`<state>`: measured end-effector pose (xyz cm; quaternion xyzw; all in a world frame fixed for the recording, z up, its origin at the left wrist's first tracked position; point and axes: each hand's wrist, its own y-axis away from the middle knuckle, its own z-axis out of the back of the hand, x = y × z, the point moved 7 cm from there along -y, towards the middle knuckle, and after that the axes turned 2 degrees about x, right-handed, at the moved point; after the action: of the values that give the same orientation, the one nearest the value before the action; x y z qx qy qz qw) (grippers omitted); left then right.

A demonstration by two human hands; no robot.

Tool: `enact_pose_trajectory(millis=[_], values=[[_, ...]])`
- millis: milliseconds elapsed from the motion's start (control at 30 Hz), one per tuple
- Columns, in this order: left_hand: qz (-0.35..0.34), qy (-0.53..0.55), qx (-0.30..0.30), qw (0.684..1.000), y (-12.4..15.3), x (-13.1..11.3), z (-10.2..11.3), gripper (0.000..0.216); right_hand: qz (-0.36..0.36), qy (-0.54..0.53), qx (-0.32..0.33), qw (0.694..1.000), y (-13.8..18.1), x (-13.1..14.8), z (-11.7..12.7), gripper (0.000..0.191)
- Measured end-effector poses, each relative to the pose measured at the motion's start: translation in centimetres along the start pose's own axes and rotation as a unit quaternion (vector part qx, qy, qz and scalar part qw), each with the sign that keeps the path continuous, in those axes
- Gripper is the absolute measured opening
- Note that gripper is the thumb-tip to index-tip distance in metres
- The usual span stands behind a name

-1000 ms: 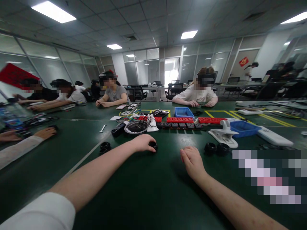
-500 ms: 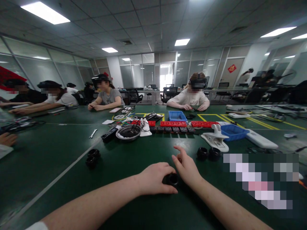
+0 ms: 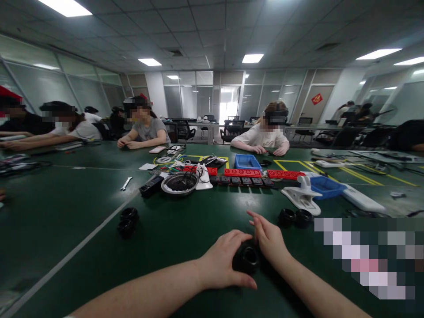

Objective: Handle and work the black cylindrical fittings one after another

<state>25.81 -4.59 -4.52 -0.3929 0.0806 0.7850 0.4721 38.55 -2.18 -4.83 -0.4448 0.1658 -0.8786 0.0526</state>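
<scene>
Ring (image 3: 247,259), black: we are now clasping it in both hands, left hand (image 3: 221,260) curling its fingers round, right hand (image 3: 270,240) newly cupping its side, drawn nearer over the counter (image 3: 165,229).

Black ring (image 3: 247,259), opening toward camera

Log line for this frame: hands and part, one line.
left hand: cupping black ring | right hand: against it, fingers extended | nearby: left ring pair, right ring pair, green table
</scene>
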Motion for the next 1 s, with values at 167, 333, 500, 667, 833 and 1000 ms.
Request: enact_pose_trajectory(millis=[167, 333, 500, 667, 833, 1000], values=[[0.018, 0.01, -0.007, 1.0, 0.2, 0.5, 0.1, 0.085, -0.096, -0.178, 0.027, 0.979, -0.9, 2.3, 2.4, 0.079], [0.029, 0.022, -0.027, 0.999, 0.3, 0.8, 0.5, 0.083, -0.09, -0.093, 0.162, 0.978, -0.9, 3.2, 3.7, 0.064], [0.023, 0.058, -0.042, 0.997, 0.0, 1.0, 0.7, 0.074, -0.101, -0.101, 0.308, 0.941, 0.8, 0.5, 1.4, 0.056], [-0.039, 0.078, -0.012, 0.996, -0.6, 0.8, 1.0, 0.056, -0.112, -0.07, 0.405, 0.905, 2.9, 0.6, 0.2, 0.077], [-0.046, 0.11, -0.002, 0.993, -0.8, 1.1, 1.3, 0.049, -0.081, 0.016, 0.378, 0.922, 3.4, 1.4, -0.1, 0.056], [-0.044, 0.119, 0.038, 0.991, -0.8, 0.7, 0.7, 0.052, -0.028, 0.034, 0.39, 0.92, 3.4, 2.4, -1.1, 0.031]])
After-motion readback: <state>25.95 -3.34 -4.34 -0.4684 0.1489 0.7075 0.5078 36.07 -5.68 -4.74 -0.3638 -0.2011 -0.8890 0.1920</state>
